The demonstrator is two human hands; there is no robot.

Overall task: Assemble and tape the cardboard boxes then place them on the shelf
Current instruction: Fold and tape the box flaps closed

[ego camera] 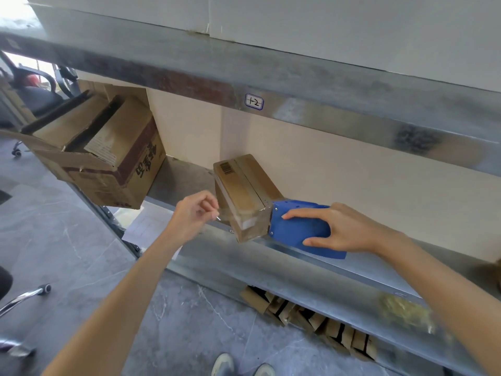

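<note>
The small cardboard box (pixel 244 191) is my marker here. It sits on the middle board of the metal shelf (pixel 311 270), with its near end right at the front lip. Its flaps are closed, a strip of tape runs along the top seam, and there is a barcode print at the far end of the top.

My right hand (pixel 344 229) is just right of the box and grips the blue tape dispenser (pixel 295 229). My fingers lie over its upper side and my thumb is under its lower edge. The dispenser's mouth is pressed against the box's near right corner.

My left hand (pixel 195 213) is just left of the box's near end, off the cardboard. The fingers are curled in, and thumb and forefinger pinch the end of a strip of clear tape (pixel 226 216). The strip runs from the pinch across the box's front face.

Well to the left of the small box, on the same board, a large printed carton (pixel 113 158) stands with its flaps open and hangs partly over the shelf's end. Above the small box, a white "1-2" label (pixel 254 101) is stuck on the beam of the next shelf up. Below and to the right of it, under the shelf, folded cardboard pieces (pixel 314 318) lie in a row on the grey floor.
</note>
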